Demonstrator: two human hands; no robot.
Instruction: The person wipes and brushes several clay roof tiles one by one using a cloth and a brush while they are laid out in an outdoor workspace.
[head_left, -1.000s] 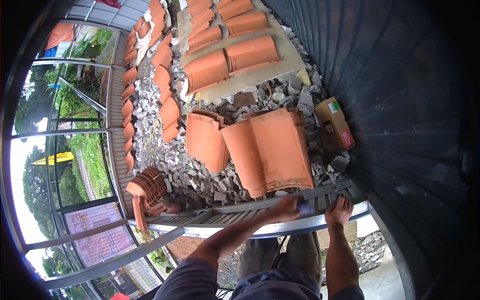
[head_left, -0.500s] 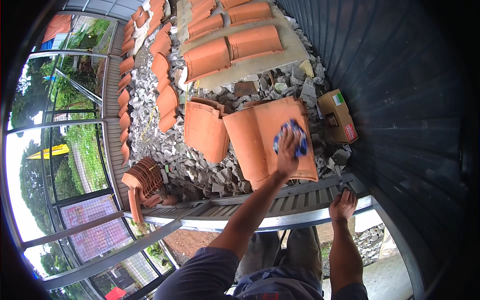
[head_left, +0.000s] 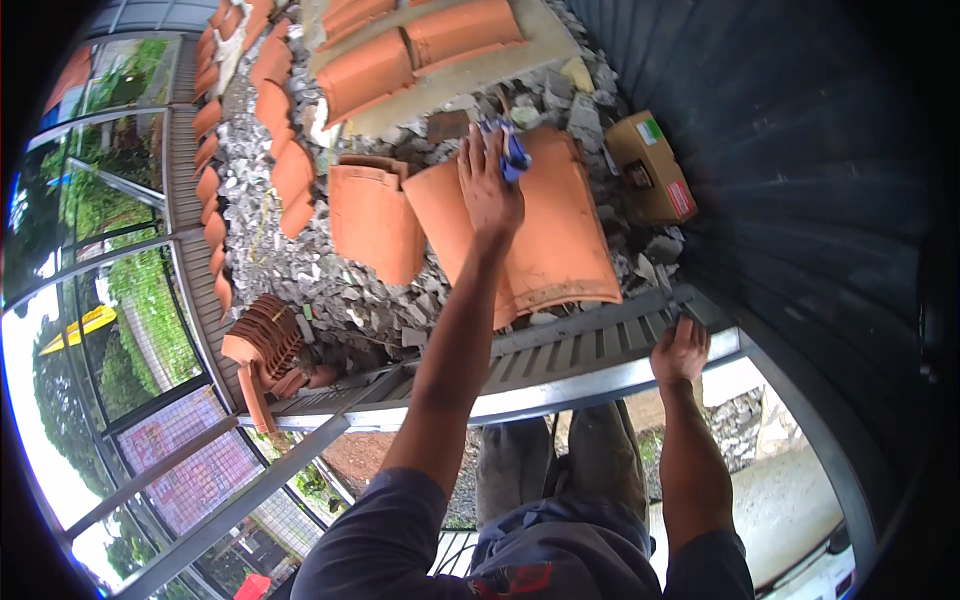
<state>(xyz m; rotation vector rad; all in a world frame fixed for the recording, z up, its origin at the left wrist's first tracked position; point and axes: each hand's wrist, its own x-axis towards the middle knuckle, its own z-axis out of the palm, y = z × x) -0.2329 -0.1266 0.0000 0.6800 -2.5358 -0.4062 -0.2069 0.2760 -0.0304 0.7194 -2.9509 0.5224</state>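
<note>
My left hand (head_left: 490, 188) is stretched over the far edge of a large orange clay roof tile (head_left: 550, 235), its fingers extended along a bunched blue cloth (head_left: 513, 152) that it holds. The tile lies with its near edge by the slatted metal ledge. Beside it on the left, more clay tiles (head_left: 375, 220) lie stacked on the rubble. My right hand (head_left: 682, 350) is closed over the metal rail (head_left: 610, 378) at the ledge's right end; its fingertips are partly hidden.
Grey broken rubble (head_left: 300, 265) surrounds the tiles. An open cardboard box (head_left: 655, 170) stands against the dark corrugated wall (head_left: 780, 180). A row of tiles (head_left: 265, 345) leans at the lower left. Farther off, tiles (head_left: 465, 35) lie on a pale slab. Glazed metal framing runs along the left.
My left hand has slid the cloth away from me and to the left, from the tile's middle to its far edge. My right hand stays at the rail. The view has shifted slightly.
</note>
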